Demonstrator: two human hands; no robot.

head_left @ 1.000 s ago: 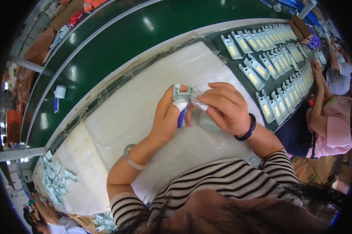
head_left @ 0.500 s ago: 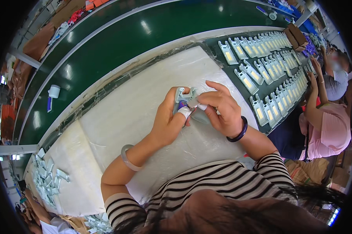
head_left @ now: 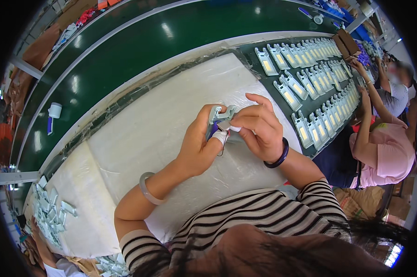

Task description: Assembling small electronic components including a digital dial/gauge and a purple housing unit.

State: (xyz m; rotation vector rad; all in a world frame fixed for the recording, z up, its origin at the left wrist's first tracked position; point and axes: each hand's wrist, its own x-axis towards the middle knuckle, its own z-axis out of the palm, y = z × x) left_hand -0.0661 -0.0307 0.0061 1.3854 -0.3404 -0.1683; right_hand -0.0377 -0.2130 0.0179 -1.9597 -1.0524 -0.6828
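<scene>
Over the padded work surface, my left hand is closed around a pale green plastic housing with clip-like ends. A purple-blue part shows inside it, beside my left thumb, which has a white wrapping. A thin dark wire hangs below that thumb. My right hand pinches a small flat grey piece against the housing, and white wrapping covers a fingertip there too. My fingers hide part of the housing and where the grey piece meets it.
Rows of pale green lamp housings with yellow panels lie at the right, near a cardboard box. Loose pale green parts are heaped at left. Beyond runs a green conveyor carrying a white-and-blue object. Co-workers stand at right.
The view has shifted slightly. My hands stay together at the housing, the grey piece has turned a little, and the dark wire now shows. At right, a co-worker's hand has reached toward the cardboard box.
</scene>
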